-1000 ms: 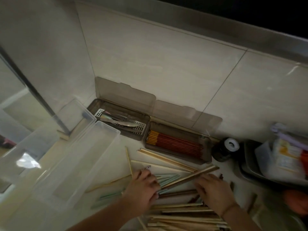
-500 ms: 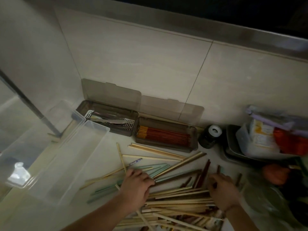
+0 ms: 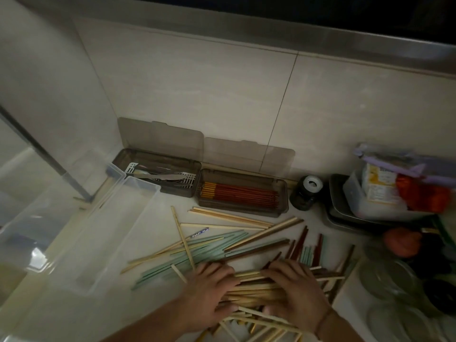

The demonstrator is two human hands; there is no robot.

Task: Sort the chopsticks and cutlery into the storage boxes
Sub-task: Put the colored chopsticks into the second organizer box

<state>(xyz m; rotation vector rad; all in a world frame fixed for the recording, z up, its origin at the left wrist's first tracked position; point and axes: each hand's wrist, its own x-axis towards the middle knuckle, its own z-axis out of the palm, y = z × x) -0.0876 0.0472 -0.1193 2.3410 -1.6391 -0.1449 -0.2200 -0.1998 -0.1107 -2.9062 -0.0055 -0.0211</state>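
Both hands, left (image 3: 209,290) and right (image 3: 296,292), curl around a pale bundle (image 3: 249,287) from the chopsticks (image 3: 222,245) strewn on the near tabletop (image 3: 158,213). Lifted unevenly, sticks could slide out, or mixed colours reach the far boxes (image 3: 243,193).

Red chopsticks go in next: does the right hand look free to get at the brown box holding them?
Probably yes: the brown box stands open, lid back against the wall, nothing above it, though the right hand is holding pale chopsticks.
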